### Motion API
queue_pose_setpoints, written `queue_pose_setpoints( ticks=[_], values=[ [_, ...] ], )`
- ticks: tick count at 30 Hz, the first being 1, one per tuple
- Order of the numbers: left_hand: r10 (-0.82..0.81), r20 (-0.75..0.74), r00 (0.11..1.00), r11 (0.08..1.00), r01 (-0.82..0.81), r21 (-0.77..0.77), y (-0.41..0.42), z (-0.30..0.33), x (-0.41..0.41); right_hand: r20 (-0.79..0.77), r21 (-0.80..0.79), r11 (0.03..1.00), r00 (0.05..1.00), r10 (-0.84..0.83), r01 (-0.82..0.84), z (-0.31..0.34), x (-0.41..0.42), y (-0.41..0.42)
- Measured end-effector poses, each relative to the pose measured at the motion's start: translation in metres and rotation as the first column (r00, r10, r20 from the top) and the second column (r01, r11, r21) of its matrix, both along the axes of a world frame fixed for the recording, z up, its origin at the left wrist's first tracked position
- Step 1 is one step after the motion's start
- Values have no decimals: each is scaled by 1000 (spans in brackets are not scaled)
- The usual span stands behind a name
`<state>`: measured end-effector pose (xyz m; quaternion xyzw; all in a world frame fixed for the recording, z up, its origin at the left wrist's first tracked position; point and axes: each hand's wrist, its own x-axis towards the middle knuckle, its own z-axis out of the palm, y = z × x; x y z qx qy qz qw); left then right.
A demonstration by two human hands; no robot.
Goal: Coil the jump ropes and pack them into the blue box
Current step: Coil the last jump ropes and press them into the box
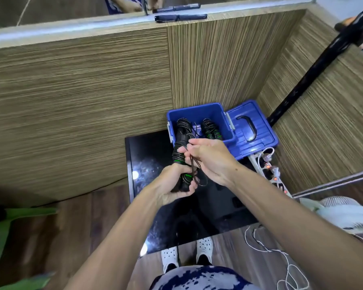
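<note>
My left hand [175,185] grips the lower end of a jump rope bundle [181,143], black handles with green rings and thin cord wound round them. The bundle leans up over the front rim of the open blue box [218,109]. My right hand [210,158] pinches the loose brown cord end [195,170] beside the bundle, and a small loop of it hangs below my fingers. Another coiled jump rope [211,128] lies inside the box on the right.
The blue lid [254,128] with its black handle lies open to the right of the box. Both stand on a glossy black table [151,160] in a wood-panelled corner. A power strip [275,174] and white cables lie at the right, a white fan [348,212] below them.
</note>
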<state>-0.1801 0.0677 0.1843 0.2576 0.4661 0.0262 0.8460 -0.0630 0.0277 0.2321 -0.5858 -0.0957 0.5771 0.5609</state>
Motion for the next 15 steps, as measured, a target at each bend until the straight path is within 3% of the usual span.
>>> queue_pose_setpoints(
  ticks=[5,11,15],
  values=[
    [81,23,996,997,-81,17,-4,-1,5,0,-14,996,996,93,-93,3,8,-11],
    [247,18,969,969,-248,15,3,8,10,291,-22,972,929,230,-234,0,3,-26],
    [389,52,920,920,-385,-73,9,14,10,417,17,978,891,180,-206,-9,-10,-33]
  ],
)
